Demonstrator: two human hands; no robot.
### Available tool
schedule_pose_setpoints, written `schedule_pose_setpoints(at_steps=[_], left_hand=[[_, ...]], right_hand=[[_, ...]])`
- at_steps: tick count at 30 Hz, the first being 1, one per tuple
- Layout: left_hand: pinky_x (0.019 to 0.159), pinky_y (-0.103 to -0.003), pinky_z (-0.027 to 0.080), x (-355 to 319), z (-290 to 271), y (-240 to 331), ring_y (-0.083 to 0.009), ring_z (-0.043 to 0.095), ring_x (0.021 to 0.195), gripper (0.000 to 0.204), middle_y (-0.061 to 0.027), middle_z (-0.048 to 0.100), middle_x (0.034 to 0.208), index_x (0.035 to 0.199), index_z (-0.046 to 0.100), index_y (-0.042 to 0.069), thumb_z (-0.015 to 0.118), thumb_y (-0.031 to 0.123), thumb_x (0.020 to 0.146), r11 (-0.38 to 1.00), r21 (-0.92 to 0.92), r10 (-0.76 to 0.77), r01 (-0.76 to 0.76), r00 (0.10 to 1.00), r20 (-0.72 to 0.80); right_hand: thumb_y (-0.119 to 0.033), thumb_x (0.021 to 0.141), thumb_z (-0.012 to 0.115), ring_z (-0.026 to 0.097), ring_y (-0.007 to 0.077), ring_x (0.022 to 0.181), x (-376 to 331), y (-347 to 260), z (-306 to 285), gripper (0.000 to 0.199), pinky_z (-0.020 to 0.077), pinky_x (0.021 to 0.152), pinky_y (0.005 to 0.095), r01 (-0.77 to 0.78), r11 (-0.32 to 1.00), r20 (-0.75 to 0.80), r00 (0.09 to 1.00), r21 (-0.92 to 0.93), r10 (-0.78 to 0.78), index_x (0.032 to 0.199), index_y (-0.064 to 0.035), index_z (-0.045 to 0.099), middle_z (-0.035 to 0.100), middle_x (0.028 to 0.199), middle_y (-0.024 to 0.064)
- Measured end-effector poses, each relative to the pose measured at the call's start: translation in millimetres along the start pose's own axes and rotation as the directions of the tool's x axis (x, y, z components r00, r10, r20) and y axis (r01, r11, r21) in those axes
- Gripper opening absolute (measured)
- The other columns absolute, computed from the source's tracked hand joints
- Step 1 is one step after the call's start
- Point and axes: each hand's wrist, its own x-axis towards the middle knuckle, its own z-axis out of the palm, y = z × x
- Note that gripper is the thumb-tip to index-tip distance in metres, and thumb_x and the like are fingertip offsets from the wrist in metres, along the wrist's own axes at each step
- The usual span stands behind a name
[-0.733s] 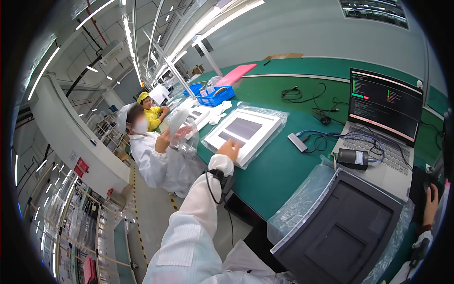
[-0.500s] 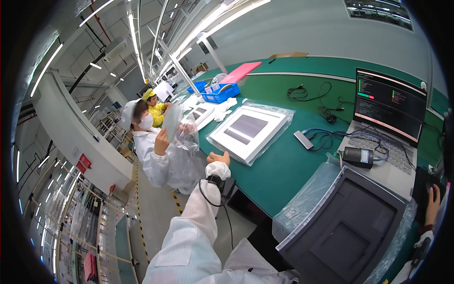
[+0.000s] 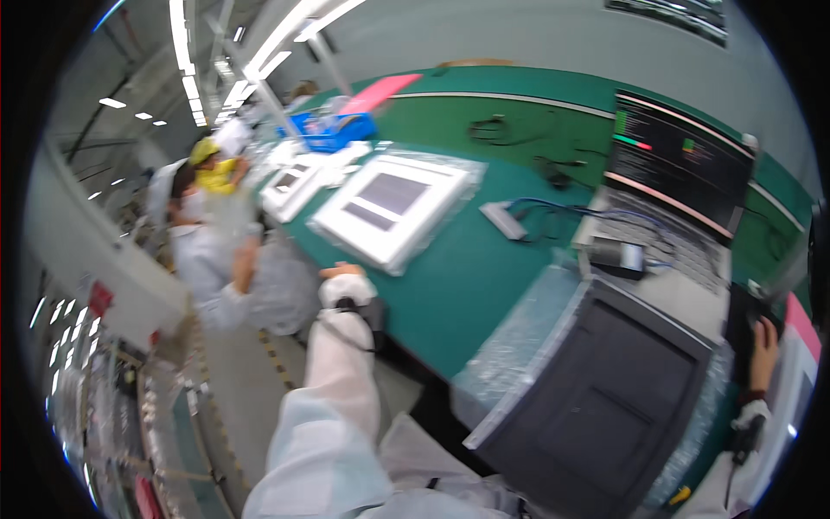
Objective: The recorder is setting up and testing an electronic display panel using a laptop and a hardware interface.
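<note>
Along the near edge of the green bench [image 3: 458, 285], the left hand [image 3: 341, 273] is now set down, knuckles up, just short of the white flat panel in clear wrap [image 3: 393, 206]. Half a second ago it lay closer to that panel's near corner; it has since been drawn back toward the bench edge, and the panel is left lying flat and untouched near the middle of the bench, its long side slanted toward the far left corner. Nothing is seen held in the left hand, though the fingers are hidden behind the white cuff, so how far they are curled cannot be told. At the right edge, the right hand [image 3: 764, 339] is laid over a dark object, possibly a mouse, and its grip is likewise unclear. A dark grey tray on bubble wrap [image 3: 605, 406] sits at the near right corner, with a laptop [image 3: 670, 173] behind it. Beyond the left edge a co-worker in a white coat [image 3: 203, 259] is bent over a clear bag. The withdrawal suggests the panel has been released where it lies.
</note>
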Motion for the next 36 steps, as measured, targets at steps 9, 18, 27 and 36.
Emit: schedule_pose_setpoints(at_steps=[9, 18, 27, 36], left_hand=[[0.065, -0.046, 0.049, -32, 20, 20, -0.0357, 0.063, 0.078, 0.032, -0.0172, 0.063, 0.085, 0.105, 0.044, 0.005, 0.046, 0.034, 0.09, 0.984, -0.067, -0.152, 0.166, 0.973, 0.175], [0.077, -0.047, 0.047, 45, 4, -13, -0.0384, 0.06, 0.093, 0.034, -0.0222, 0.06, 0.1, 0.103, 0.049, 0.003, 0.056, 0.029, 0.084, 0.922, -0.312, -0.196, 0.227, 0.972, 0.129], [0.076, -0.047, 0.048, -15, -17, 19, -0.038, 0.061, 0.089, 0.032, -0.021, 0.061, 0.096, 0.101, 0.048, 0.003, 0.056, 0.029, 0.083, 0.961, -0.183, -0.18, 0.208, 0.971, 0.158], [0.068, -0.048, 0.05, 56, 63, -4, -0.0386, 0.064, 0.077, 0.036, -0.0231, 0.065, 0.079, 0.08, 0.064, -0.003, 0.059, 0.031, 0.071, 0.93, -0.271, -0.193, 0.247, 0.958, 0.212]], right_hand=[[-0.02, 0.087, 0.058, 0.055, 0.02, 0.098, -21, -30, -13, 0.028, 0.0421, 0.087, 0.0296, -0.076, 0.996, -0.093, 0.992, 0.051, 0.08, 0.107, -0.0007, 0.058, 0.06, 0.104, 0.0105], [-0.022, 0.085, 0.06, 0.055, 0.0228, 0.1, -13, -41, 22, 0.033, 0.0413, 0.088, 0.0308, -0.071, 0.989, -0.052, 0.996, 0.129, 0.078, 0.11, -0.0008, 0.057, 0.059, 0.106, 0.0125], [-0.022, 0.085, 0.06, 0.055, 0.0232, 0.101, -19, -29, 3, 0.033, 0.0416, 0.088, 0.0312, -0.082, 0.991, -0.102, 0.99, 0.102, 0.092, 0.11, -0.0013, 0.057, 0.06, 0.107, 0.013], [-0.03, 0.081, 0.062, 0.056, 0.029, 0.098, -18, -52, 8, 0.036, 0.0428, 0.086, 0.036, -0.026, 0.997, -0.156, 0.988, -0.066, 0.015, 0.107, -0.0051, 0.061, 0.06, 0.104, 0.0154]])
